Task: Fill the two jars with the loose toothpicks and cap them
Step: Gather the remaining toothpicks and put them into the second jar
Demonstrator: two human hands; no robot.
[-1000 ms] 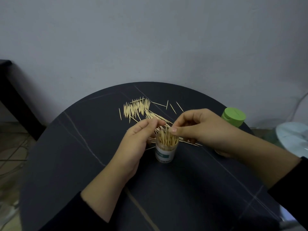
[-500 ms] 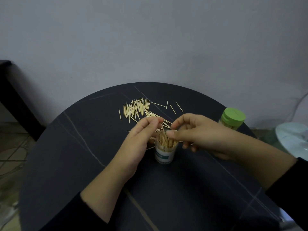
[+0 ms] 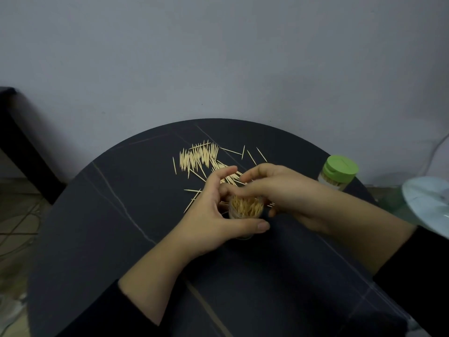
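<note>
Left hand (image 3: 218,215) grips the open jar (image 3: 232,214) near the table's centre. Its thumb lies across the jar's near wall and its index finger reaches past the far side. Right hand (image 3: 281,190) arches over the jar's far rim with bent fingers. The fingertips are hidden behind the jar and the other hand, so it cannot be told whether they hold any toothpicks.

Change over the last second: the jar stood free then, with the left fingers only beside its mouth and the right hand pinching a bunch above the opening. Now the left hand has closed round the jar, and the packed toothpicks (image 3: 245,206) stand inside, their tips near the rim.

Judged meaning: the last bunch has probably gone in, and the left hand now steadies the jar for settling or further loading. This jar looks nearly full but has no lid, and no spare lid is visible.

Loose toothpicks (image 3: 199,158) lie scattered on the dark table (image 3: 121,227) just beyond the hands, so filling is not finished.

Capped jar (image 3: 336,181), under its green cap (image 3: 340,167), stands well apart at the right edge of the table and appears done.
</note>
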